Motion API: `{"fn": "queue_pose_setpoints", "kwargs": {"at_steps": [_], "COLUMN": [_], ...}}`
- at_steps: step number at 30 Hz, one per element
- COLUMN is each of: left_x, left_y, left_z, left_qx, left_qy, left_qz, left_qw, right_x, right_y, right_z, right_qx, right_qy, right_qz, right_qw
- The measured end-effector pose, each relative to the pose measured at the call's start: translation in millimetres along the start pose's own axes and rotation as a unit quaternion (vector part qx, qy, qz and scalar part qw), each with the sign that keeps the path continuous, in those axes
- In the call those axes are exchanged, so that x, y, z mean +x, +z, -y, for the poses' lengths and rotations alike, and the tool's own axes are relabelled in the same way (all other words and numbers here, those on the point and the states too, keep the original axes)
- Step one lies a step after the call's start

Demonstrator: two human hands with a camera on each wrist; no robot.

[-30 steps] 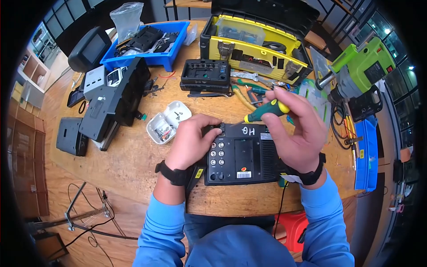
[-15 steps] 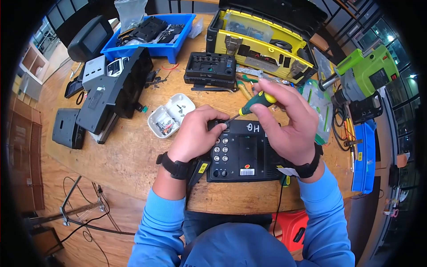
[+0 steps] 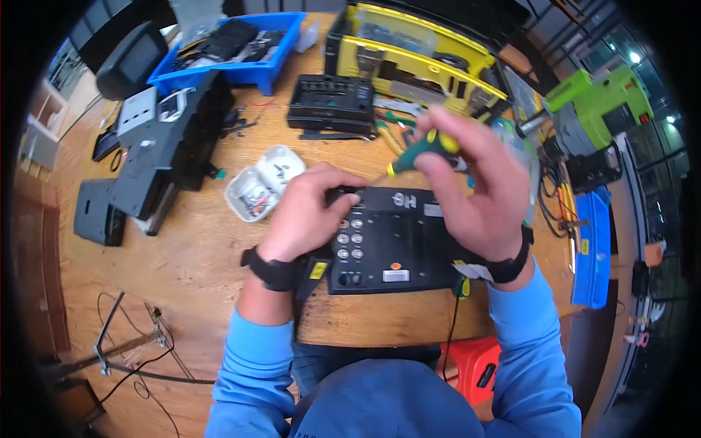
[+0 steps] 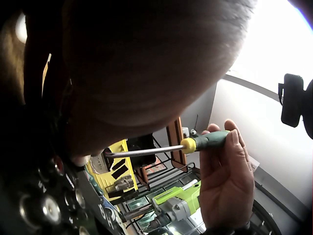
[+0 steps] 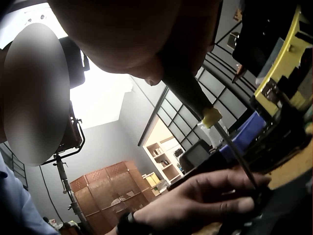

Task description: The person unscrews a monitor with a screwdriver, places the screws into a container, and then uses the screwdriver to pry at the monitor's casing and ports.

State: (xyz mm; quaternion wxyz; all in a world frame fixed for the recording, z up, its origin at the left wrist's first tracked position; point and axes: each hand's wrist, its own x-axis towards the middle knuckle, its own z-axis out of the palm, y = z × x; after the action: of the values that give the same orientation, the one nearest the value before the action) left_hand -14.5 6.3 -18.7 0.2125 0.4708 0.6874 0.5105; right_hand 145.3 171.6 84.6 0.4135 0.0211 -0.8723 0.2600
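A black device (image 3: 398,241) with round metal connectors lies flat at the table's front, "HQ" written near its far edge. At its far left corner my left hand (image 3: 303,212) rests with thumb and forefinger around the corner. My right hand (image 3: 485,190) grips the green and yellow handle of a screwdriver (image 3: 420,155), tilted, above the device. In the right wrist view the screwdriver's shaft (image 5: 235,152) runs down to the left hand's fingertips (image 5: 254,188); the exact contact of its tip is hidden. The left wrist view shows the right hand (image 4: 227,178) around the handle's end.
A white two-part box (image 3: 252,196) of screws stands left of the left hand. Behind are a black housing (image 3: 330,104), a blue bin (image 3: 248,73) and a yellow toolbox (image 3: 409,73). Black devices (image 3: 150,171) stack at left; a green power tool (image 3: 599,109) stands right.
The head view has shifted, so the table's things sit slightly higher and further left. The right hand still grips the screwdriver and the left hand stays at the device's corner.
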Motion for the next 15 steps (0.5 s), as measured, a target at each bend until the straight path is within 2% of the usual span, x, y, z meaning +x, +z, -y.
{"fn": "queue_pose_setpoints", "kwargs": {"at_steps": [2, 4, 8, 10, 13, 15], "left_x": [1.2, 2.2, 2.2, 2.1, 1.5, 1.3], "left_y": [-0.7, -2.5, -4.1, -2.8, -1.3, -3.3], "left_z": [1.7, -4.1, -7.6, -2.3, -1.2, -10.4], "left_qx": [-0.015, 0.006, 0.011, 0.014, -0.008, 0.008], "left_qy": [-0.029, -0.033, -0.045, -0.033, -0.002, -0.05], "left_qz": [0.013, 0.016, 0.026, 0.027, 0.002, 0.022], "left_qw": [0.999, 0.999, 0.999, 0.999, 1.0, 0.998], "right_x": [4.0, 2.0, -24.4, -46.2, -73.8, -81.4], "right_y": [-20.2, -51.7, -82.6, -93.6, -107.5, -114.5], "right_z": [1.1, -0.8, -6.7, -2.1, 5.1, 10.9], "right_qx": [-0.027, 0.041, 0.011, -0.05, -0.052, -0.055], "right_qy": [0.003, 0.057, 0.07, 0.055, 0.102, 0.131], "right_qz": [-0.036, -0.077, -0.1, -0.072, -0.096, -0.113], "right_qw": [0.999, 0.995, 0.992, 0.995, 0.989, 0.983]}}
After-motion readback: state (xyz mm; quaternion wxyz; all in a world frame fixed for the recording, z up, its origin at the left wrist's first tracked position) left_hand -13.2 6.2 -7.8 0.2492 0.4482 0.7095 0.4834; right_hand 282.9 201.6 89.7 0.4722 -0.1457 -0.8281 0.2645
